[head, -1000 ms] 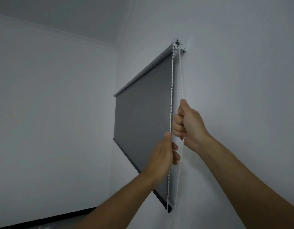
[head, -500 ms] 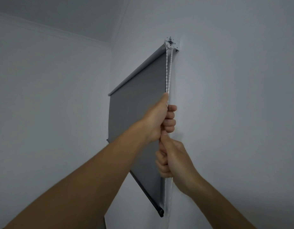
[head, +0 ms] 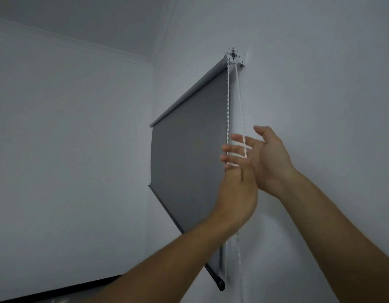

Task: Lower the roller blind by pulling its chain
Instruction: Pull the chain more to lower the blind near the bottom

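Observation:
A grey roller blind (head: pixel 189 160) hangs on the right wall, with its dark bottom bar (head: pixel 219 285) low in the view. Its white bead chain (head: pixel 228 101) drops in two strands from the bracket (head: pixel 234 56). My left hand (head: pixel 237 193), blurred by motion, is closed around the front strand where that strand ends at its top. My right hand (head: pixel 268 156) sits just above and to the right with its palm open and fingers spread. Both strands cross in front of its fingers, and it grips neither of them.
The rear strand (head: pixel 239 259) hangs on below the hands along the white wall (head: pixel 320 127). Another white wall (head: pixel 68 149) meets it at the corner on the left. A dark strip (head: pixel 57 289) runs along the bottom left.
My left hand has come down the chain from its high grip. My right hand let go of the chain below and has risen, open, above the left hand.

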Demonstrator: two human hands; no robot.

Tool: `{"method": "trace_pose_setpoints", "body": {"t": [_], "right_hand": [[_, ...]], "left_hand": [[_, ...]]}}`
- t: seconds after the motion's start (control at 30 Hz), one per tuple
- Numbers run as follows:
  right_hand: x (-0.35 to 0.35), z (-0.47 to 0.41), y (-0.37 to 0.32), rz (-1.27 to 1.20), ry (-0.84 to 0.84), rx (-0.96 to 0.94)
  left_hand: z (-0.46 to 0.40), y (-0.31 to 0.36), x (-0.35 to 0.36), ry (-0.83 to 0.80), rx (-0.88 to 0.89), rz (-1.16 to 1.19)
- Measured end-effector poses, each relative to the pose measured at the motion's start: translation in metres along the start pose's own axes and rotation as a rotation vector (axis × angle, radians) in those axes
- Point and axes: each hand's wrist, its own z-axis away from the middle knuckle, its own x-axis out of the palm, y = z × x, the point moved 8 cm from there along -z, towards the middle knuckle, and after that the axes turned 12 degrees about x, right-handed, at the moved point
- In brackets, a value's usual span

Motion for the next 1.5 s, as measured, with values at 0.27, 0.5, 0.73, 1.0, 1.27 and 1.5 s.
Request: {"method": "trace_pose_setpoints", "body": {"t": [0.27, 0.5, 0.73, 1.0, 1.27, 1.5], "right_hand": [[0.005, -0.016, -0.016, 0.003, 0.134, -0.064], [0.005, -0.003, 0.007, 0.09, 0.164, -0.143], [0.005, 0.031, 0.041, 0.288, 0.253, -0.216], [0.004, 0.049, 0.08, 0.189, 0.166, -0.144], [-0.021, 0.046, 0.066, 0.379, 0.262, -0.029], [-0.018, 0.02, 0.037, 0.156, 0.168, 0.032]], "left_hand": [[0.041, -0.02, 0.005, -0.091, 0.047, 0.012], [0.032, -0.032, -0.006, -0.042, -0.088, 0.067], [-0.008, -0.021, -0.02, 0.055, -0.16, 0.072], [-0.04, -0.006, -0.012, -0.066, -0.305, 0.244], [-0.039, 0.011, -0.014, 0.039, -0.17, 0.164], [-0.011, 0.01, -0.015, 0.014, -0.079, -0.022]]}}
